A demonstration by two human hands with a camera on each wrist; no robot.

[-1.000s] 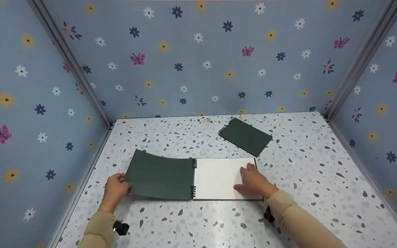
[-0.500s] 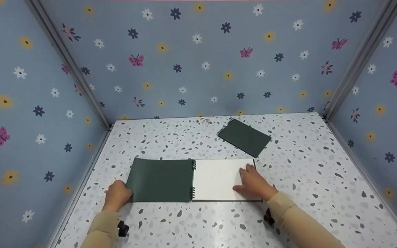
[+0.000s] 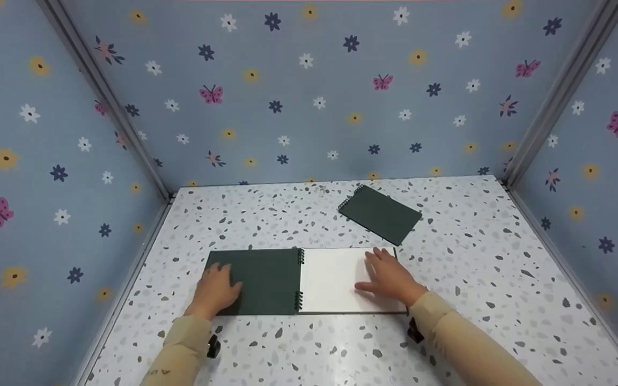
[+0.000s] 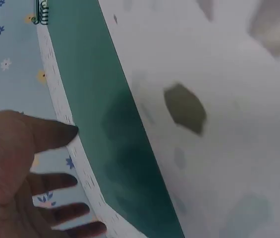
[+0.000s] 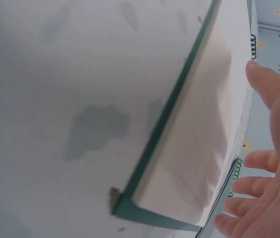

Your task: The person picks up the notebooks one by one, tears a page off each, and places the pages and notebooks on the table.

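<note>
A spiral notebook [image 3: 328, 280] lies open on the speckled tabletop, its dark green cover [image 3: 269, 281] folded flat to the left and a blank white page on the right. Over the cover's left part is my left hand [image 3: 215, 289], fingers spread; in the left wrist view its fingers [image 4: 55, 184] hold nothing, and a shadow falls on the green cover. My right hand [image 3: 392, 277] is over the right part of the page, fingers loosely extended. The right wrist view shows that hand [image 5: 273, 163] just above the page [image 5: 194, 148]; contact is hard to tell.
A second dark green spiral notebook [image 3: 381, 214] lies closed and slanted behind the open one, toward the right. Blue flower-patterned panels [image 3: 309, 96] enclose the tabletop [image 3: 266, 348] at the back and both sides.
The left hand lowered the raised green cover flat, let go of its left edge and moved right over it. The right hand shifted slightly left and up over the page.
</note>
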